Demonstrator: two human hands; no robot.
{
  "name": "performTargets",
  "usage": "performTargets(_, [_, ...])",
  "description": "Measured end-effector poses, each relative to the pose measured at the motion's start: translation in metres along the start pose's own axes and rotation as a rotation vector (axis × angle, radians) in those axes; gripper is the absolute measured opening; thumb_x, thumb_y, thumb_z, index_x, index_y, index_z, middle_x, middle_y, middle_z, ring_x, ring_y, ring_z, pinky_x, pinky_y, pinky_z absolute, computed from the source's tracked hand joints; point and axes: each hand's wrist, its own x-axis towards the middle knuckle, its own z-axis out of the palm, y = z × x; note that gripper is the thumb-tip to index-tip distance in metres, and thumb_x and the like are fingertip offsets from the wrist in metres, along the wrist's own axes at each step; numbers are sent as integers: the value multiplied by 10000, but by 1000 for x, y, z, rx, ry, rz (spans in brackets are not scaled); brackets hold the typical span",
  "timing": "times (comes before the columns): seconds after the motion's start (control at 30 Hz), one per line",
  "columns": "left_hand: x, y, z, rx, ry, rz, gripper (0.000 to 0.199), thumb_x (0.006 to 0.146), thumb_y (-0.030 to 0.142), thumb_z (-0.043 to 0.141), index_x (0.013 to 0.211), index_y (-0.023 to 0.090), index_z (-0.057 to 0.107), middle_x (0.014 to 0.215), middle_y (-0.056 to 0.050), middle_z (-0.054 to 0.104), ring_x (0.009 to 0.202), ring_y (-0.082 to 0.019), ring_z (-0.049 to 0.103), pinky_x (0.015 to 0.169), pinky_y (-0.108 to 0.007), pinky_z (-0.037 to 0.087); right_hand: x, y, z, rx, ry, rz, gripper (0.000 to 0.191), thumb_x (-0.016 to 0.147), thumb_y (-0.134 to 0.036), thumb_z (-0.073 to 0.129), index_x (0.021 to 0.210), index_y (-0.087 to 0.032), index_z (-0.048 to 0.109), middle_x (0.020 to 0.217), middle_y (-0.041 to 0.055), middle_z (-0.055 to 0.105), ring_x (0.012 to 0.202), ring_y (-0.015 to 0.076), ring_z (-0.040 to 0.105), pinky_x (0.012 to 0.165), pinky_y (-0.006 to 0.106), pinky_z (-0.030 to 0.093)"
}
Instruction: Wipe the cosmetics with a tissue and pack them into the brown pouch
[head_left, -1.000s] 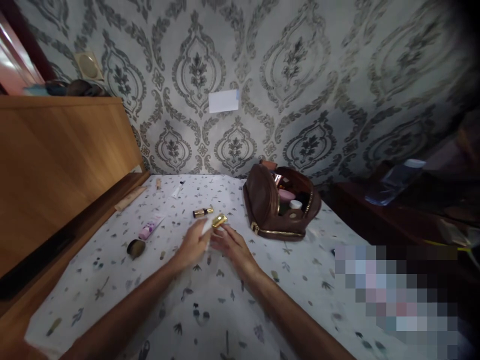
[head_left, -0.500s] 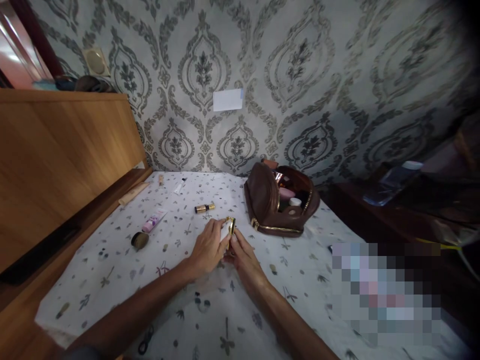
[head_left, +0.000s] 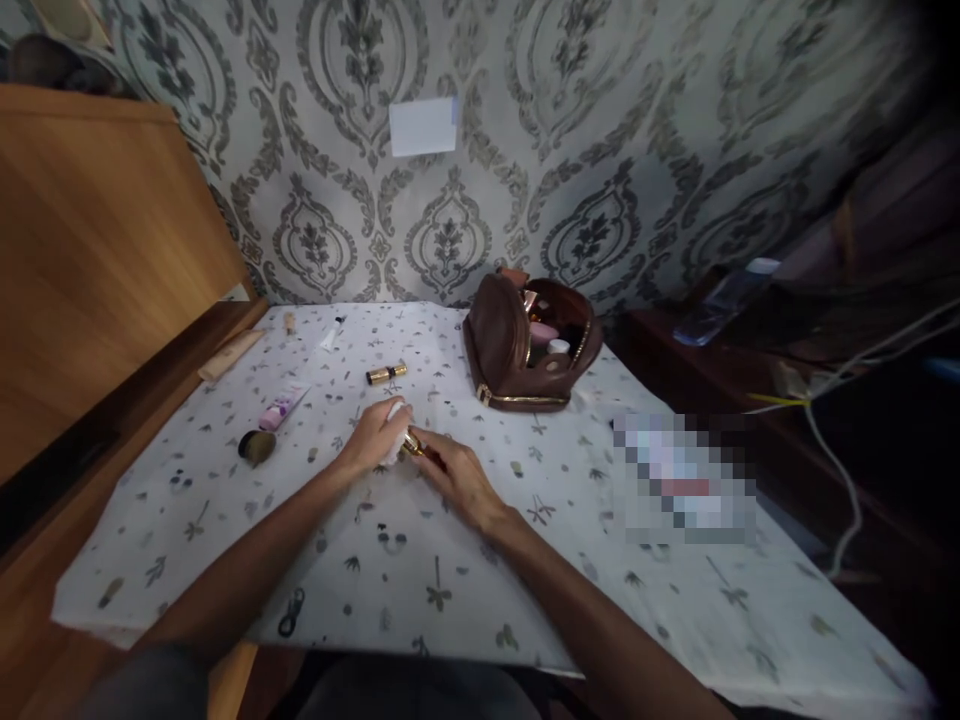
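The desk (head_left: 352, 610) carries everything under a patterned cover, its small items set apart, perhaps so each can be taken singly. At the back right stands the brown bag (head_left: 497, 335), unzipped and gaping, which would suit reaching in. Over the middle, the left hand (head_left: 373, 434) pinches a white tissue (head_left: 394, 440) around one end of a gold piece (head_left: 412, 443); the right hand (head_left: 461, 475) has its grip closed on the other, apparently steadying it, though so little shows that I can't name it.

The wall (head_left: 484, 190) bounds the back, the wooden cabinet (head_left: 82, 240) the left. Open room stretches toward the desk's near edge; the gold-and-black tube (head_left: 386, 374) lies just beyond the hands.
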Motion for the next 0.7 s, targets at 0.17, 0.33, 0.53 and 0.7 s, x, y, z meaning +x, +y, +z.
performTargets(0.17, [5,-7,-5,-334,-159,-364,362,749,525,612,631,198,511,482,67,442,414,-100,411,419,-226,284,-1,8,4,71,-2,84,298,899,-343,587,1159,-208,643,763,-14,649,676,147,556,695,265,447])
performTargets(0.33, [8,-9,3,-610,-199,-456,485,686,636,674,600,194,494,452,64,438,328,-70,351,346,-214,246,-1,10,8,288,49,136,266,870,-400,632,1037,-195,655,731,-29,596,667,125,541,645,242,427])
performTargets(0.53, [0,0,15,-627,-38,-409,654,740,828,494,674,182,571,497,30,506,386,-92,424,367,-206,294,2,11,12,501,106,211,307,814,-447,674,985,-195,639,643,-53,548,514,106,491,513,236,415])
performTargets(0.7, [-9,5,15,-335,25,-150,670,804,815,407,825,185,633,646,-6,600,575,-144,555,518,-242,452,4,10,16,546,130,227,294,783,-448,697,925,-199,632,645,-36,592,553,133,566,573,266,479])
